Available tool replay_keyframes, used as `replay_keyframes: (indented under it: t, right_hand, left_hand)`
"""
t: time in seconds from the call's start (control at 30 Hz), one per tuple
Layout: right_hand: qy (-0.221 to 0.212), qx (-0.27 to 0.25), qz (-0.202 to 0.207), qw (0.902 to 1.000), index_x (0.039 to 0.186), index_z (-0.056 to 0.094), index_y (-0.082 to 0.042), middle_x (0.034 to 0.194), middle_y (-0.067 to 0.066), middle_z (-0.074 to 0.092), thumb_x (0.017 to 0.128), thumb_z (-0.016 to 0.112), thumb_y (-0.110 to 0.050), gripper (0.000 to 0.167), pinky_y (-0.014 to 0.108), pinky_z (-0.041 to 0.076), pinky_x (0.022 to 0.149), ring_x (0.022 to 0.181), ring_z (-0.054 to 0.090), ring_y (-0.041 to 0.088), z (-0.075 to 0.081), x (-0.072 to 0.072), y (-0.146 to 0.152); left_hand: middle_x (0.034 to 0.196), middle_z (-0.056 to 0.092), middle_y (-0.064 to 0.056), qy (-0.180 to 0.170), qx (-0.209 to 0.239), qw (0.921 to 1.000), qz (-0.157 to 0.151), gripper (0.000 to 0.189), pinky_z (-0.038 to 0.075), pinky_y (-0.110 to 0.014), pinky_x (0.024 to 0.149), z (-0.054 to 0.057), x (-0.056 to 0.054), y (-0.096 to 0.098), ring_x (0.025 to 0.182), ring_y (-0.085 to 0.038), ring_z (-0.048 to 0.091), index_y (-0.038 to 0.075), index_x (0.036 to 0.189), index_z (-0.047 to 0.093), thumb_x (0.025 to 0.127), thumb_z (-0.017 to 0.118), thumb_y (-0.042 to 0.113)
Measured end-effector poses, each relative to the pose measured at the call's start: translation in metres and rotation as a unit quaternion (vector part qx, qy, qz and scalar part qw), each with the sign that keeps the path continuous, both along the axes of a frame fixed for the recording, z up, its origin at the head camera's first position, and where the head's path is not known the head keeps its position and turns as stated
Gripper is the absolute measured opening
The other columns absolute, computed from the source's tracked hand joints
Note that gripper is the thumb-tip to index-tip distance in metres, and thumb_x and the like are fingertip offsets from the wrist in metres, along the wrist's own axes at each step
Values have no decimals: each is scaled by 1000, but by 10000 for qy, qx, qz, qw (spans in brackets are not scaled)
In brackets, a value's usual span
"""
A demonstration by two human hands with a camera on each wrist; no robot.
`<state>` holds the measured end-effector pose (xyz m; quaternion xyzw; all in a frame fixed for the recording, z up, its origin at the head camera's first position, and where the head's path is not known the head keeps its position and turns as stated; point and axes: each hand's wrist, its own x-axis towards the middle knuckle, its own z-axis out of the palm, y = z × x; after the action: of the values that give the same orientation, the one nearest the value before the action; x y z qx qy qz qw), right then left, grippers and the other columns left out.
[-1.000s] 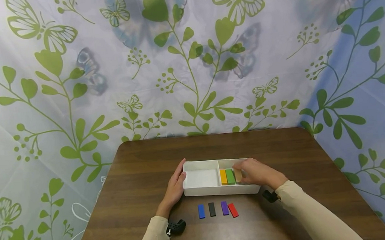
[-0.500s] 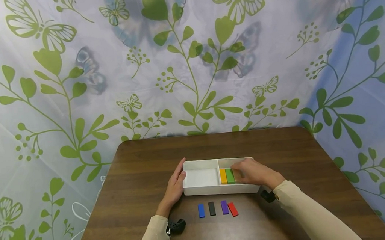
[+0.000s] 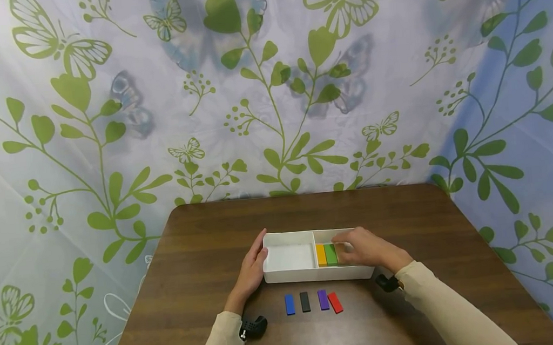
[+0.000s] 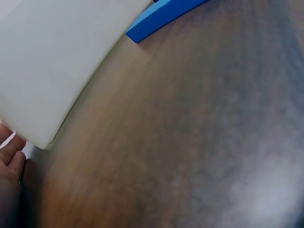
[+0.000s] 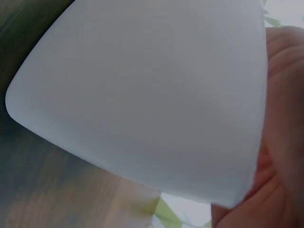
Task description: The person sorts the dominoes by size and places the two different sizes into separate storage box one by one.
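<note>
A white two-compartment tray (image 3: 291,276) lies lengthwise on the table. My left hand (image 3: 251,269) rests against its left end, fingers stretched along the outer wall and thumb by the rim. In the right compartment, a yellow block (image 3: 321,255) and a green block (image 3: 330,255) lie side by side. Just right of the green one, my right hand (image 3: 367,246) reaches over the front wall and pinches a tan block (image 3: 340,253), mostly covered by the fingers. The right wrist view has the tray wall (image 5: 152,104) hiding the fingertips.
A blue block (image 3: 289,304), a black block (image 3: 305,302), a purple block (image 3: 323,300) and a tilted red block (image 3: 335,302) lie in a row before the tray on the brown table (image 3: 222,220). A patterned curtain (image 3: 270,86) hangs behind.
The tan block has shifted slightly left, up against the green block, with my right hand moving along. My left hand and the tray stay in place.
</note>
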<state>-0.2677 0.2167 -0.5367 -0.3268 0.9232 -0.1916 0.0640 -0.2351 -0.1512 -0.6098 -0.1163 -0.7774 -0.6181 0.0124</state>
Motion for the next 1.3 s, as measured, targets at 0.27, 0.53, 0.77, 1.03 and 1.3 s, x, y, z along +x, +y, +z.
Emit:
replay_keyframes:
  t: [0.27, 0.53, 0.77, 1.03, 1.3]
  right_hand:
    - [244, -1341, -717, 9881, 139, 75, -6, 136, 10, 78, 102, 78, -18, 39, 58, 62, 101, 118, 77, 33, 0, 12, 16]
    - [678, -2937, -2268, 9261, 135, 77, -14, 129, 7, 81, 107, 74, -26, 31, 20, 63, 92, 110, 78, 14, -4, 25, 27]
    - [579, -4116, -3368, 8449, 147, 69, -11, 141, 11, 75, 114, 61, -37, 42, 4, 52, 92, 113, 71, -4, -19, 31, 22]
    - [-34, -3926, -3317, 8578, 167, 44, -12, 166, 13, 54, 119, 44, -38, 54, 14, 43, 117, 151, 54, 32, -37, 46, 17]
    - [-737, -3887, -2846, 8732, 175, 27, -15, 179, 15, 33, 120, 43, -34, 60, 34, 33, 131, 165, 32, 39, -49, 54, 20]
  left_hand:
    - [176, 36, -22, -96, 389, 9991, 124, 56, 26, -63, 133, 6, 2, -2, 164, -38, 35, 12, 173, 32, 119, 44, 20]
    - [171, 44, -23, 620, 78, 9974, 350, 64, 39, -60, 127, 19, 17, -7, 157, -41, 47, 16, 175, 27, 116, 53, 17]
    - [170, 48, -15, 1497, 63, 9876, 462, 78, 42, -66, 122, 37, 37, -11, 153, -48, 49, 21, 174, 28, 107, 62, 4]
    - [164, 56, -14, 1955, 34, 9805, 188, 77, 51, -45, 121, 48, 62, -14, 147, -44, 56, 13, 170, 39, 100, 71, 0]
    - [153, 66, -14, 2184, -64, 9732, -715, 78, 53, -37, 119, 54, 86, -10, 138, -39, 67, -3, 159, 51, 89, 84, 4]
